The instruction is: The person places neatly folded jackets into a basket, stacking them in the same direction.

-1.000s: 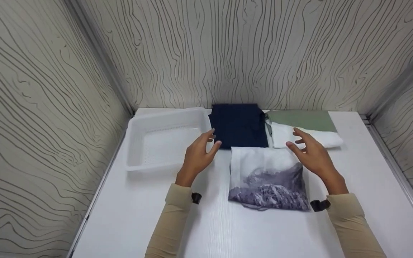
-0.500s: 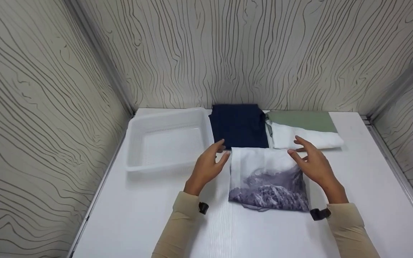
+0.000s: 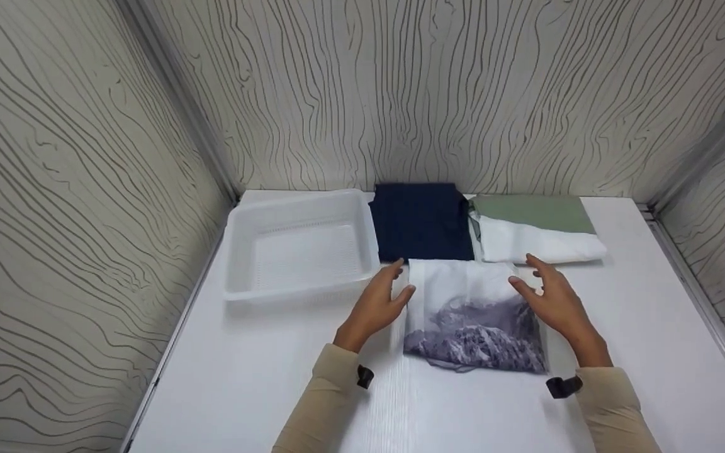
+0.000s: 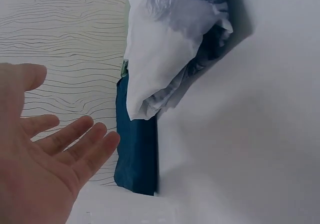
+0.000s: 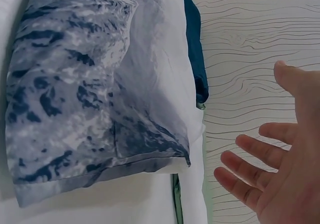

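A folded white garment with a grey-purple mountain print [image 3: 472,318] lies on the white table between both hands. My left hand [image 3: 378,305] is at its left edge, fingers loosely spread and holding nothing. At the garment's upper right, my right hand [image 3: 554,302] hovers with thumb and fingers apart, also holding nothing. In the left wrist view the left palm [image 4: 40,179] faces the garment's layered side [image 4: 165,54]. The right wrist view shows the right fingers [image 5: 250,169] extended beside the printed cloth [image 5: 90,84].
Behind the printed garment lies a folded navy cloth [image 3: 422,220]. To its right sit folded green [image 3: 539,211] and white [image 3: 532,242] cloths, the white overlapping the green. A white plastic basket [image 3: 303,289] stands at the left. Wood-grain-patterned panels [image 3: 400,94] enclose the table.
Both hands have come nearer the body, and the left has also shifted right, toward the printed garment's left edge. The garments and basket have stayed in place.
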Tool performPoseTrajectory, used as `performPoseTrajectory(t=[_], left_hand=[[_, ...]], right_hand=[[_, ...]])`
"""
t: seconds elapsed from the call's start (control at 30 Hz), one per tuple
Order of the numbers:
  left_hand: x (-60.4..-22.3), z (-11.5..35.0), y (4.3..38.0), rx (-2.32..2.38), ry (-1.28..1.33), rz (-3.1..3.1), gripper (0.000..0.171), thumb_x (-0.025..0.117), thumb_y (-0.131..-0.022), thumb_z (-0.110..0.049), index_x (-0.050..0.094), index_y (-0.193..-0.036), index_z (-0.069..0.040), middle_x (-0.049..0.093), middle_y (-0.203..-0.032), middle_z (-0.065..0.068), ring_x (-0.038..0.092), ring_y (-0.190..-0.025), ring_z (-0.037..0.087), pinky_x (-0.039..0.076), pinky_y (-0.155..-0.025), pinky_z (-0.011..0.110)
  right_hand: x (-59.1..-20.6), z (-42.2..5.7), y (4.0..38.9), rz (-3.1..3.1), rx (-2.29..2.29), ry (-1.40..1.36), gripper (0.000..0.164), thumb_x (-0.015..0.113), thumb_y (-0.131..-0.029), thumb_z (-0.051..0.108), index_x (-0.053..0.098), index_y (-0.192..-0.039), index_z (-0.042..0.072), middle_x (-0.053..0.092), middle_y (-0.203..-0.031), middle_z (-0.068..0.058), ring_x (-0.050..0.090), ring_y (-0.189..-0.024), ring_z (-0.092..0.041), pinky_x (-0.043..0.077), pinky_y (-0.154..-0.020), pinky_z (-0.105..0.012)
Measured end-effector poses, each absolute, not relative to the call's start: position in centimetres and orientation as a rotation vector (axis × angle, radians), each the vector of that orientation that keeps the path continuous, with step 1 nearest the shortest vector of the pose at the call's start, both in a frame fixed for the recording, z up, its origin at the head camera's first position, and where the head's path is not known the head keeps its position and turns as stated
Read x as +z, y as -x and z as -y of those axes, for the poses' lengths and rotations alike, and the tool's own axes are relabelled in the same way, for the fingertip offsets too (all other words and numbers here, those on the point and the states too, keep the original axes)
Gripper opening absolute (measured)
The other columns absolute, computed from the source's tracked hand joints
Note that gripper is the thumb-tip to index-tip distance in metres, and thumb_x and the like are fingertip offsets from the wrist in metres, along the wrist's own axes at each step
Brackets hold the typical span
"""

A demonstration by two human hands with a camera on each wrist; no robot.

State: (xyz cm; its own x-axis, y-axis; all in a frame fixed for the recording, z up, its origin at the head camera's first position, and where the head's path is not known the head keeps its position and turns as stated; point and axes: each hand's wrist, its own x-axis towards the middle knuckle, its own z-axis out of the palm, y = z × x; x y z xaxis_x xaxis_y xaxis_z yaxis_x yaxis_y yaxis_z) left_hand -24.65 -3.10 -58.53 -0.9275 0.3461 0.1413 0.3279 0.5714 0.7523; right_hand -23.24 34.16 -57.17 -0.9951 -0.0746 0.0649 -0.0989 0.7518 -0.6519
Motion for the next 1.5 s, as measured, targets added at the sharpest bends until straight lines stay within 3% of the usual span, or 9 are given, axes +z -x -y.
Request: performPoseTrajectory(t=[0.3, 0.53, 0.67, 0.77, 0.87, 1.1, 1.23, 1.33, 1.5], left_hand=[[-60.3, 1.9, 24.3, 1.282, -0.523, -2.634, 0.077, 0.057, -0.11, -0.042, 0.022, -0.17, -0.008, 0.04, -0.168, 0.019, 0.041, -0.156, 0.034, 0.037, -0.126, 0.052], [-61.7, 1.1, 24.6, 1.318, -0.492, -2.573, 0.08, 0.059, -0.109, -0.033, 0.019, -0.168, 0.003, 0.058, -0.148, 0.029, 0.057, -0.141, 0.038, 0.044, -0.12, 0.052], [-62.4, 0.5, 24.7, 1.367, -0.439, -2.514, 0.077, 0.059, -0.109, -0.03, 0.02, -0.168, 0.001, 0.052, -0.156, 0.03, 0.051, -0.148, 0.039, 0.042, -0.123, 0.05], [-62.6, 0.1, 24.8, 1.41, -0.4, -2.481, 0.074, 0.058, -0.109, -0.028, 0.023, -0.169, -0.002, 0.046, -0.163, 0.028, 0.046, -0.153, 0.039, 0.038, -0.126, 0.051], [-62.8, -0.2, 25.1, 1.461, -0.371, -2.477, 0.071, 0.06, -0.107, -0.024, 0.028, -0.167, -0.003, 0.048, -0.161, 0.028, 0.048, -0.151, 0.039, 0.04, -0.125, 0.051], [-63.4, -0.6, 25.3, 1.54, -0.332, -2.449, 0.074, 0.068, -0.102, -0.014, 0.031, -0.165, -0.003, 0.044, -0.165, 0.026, 0.045, -0.152, 0.04, 0.039, -0.124, 0.054], [-63.6, -0.6, 25.1, 1.622, -0.316, -2.385, 0.075, 0.067, -0.102, -0.012, 0.029, -0.167, -0.011, 0.041, -0.167, 0.023, 0.045, -0.153, 0.04, 0.04, -0.122, 0.057], [-63.6, -0.5, 25.2, 1.693, -0.307, -2.33, 0.076, 0.063, -0.103, -0.01, 0.027, -0.169, -0.018, 0.039, -0.169, 0.021, 0.044, -0.153, 0.038, 0.04, -0.121, 0.057], [-63.7, -0.6, 25.6, 1.729, -0.329, -2.338, 0.077, 0.062, -0.099, -0.006, 0.032, -0.168, -0.022, 0.034, -0.174, 0.013, 0.032, -0.161, 0.034, 0.031, -0.129, 0.057]], right_hand=[[-58.9, -34.4, 22.9, 3.048, 1.011, -0.037, 0.099, 0.057, -0.104, 0.062, 0.021, -0.167, -0.005, 0.033, -0.163, -0.039, 0.042, -0.143, -0.06, 0.039, -0.109, -0.077], [-60.2, -34.2, 22.2, 3.152, 0.996, 0.014, 0.108, 0.06, -0.104, 0.059, 0.012, -0.163, -0.017, 0.027, -0.159, -0.049, 0.034, -0.144, -0.066, 0.034, -0.115, -0.076], [-60.9, -33.8, 22.1, 3.134, 1.024, -0.027, 0.104, 0.068, -0.102, 0.047, 0.014, -0.161, -0.019, 0.03, -0.157, -0.05, 0.035, -0.144, -0.067, 0.035, -0.116, -0.075], [-61.3, -33.4, 22.3, 3.099, 1.103, -0.07, 0.101, 0.073, -0.1, 0.037, 0.014, -0.162, -0.018, 0.029, -0.159, -0.048, 0.034, -0.146, -0.066, 0.034, -0.118, -0.074], [-61.5, -33.0, 22.4, 3.083, 1.168, -0.093, 0.101, 0.075, -0.099, 0.031, 0.013, -0.163, -0.016, 0.026, -0.162, -0.046, 0.031, -0.148, -0.065, 0.032, -0.119, -0.074], [-62.2, -32.7, 22.4, 3.074, 1.243, -0.117, 0.1, 0.076, -0.099, 0.029, 0.012, -0.165, -0.013, 0.03, -0.161, -0.046, 0.036, -0.146, -0.064, 0.037, -0.116, -0.073], [-62.6, -32.8, 22.3, 3.053, 1.301, -0.105, 0.096, 0.074, -0.101, 0.028, 0.015, -0.166, -0.009, 0.031, -0.162, -0.044, 0.036, -0.147, -0.063, 0.037, -0.116, -0.073], [-62.6, -32.9, 22.4, 3.009, 1.408, -0.073, 0.091, 0.071, -0.104, 0.026, 0.014, -0.168, -0.004, 0.025, -0.167, -0.041, 0.029, -0.152, -0.061, 0.031, -0.12, -0.073], [-62.5, -32.8, 22.6, 2.895, 1.62, -0.063, 0.092, 0.068, -0.105, 0.019, 0.005, -0.172, 0.007, 0.009, -0.174, -0.035, 0.012, -0.159, -0.059, 0.017, -0.126, -0.073]])
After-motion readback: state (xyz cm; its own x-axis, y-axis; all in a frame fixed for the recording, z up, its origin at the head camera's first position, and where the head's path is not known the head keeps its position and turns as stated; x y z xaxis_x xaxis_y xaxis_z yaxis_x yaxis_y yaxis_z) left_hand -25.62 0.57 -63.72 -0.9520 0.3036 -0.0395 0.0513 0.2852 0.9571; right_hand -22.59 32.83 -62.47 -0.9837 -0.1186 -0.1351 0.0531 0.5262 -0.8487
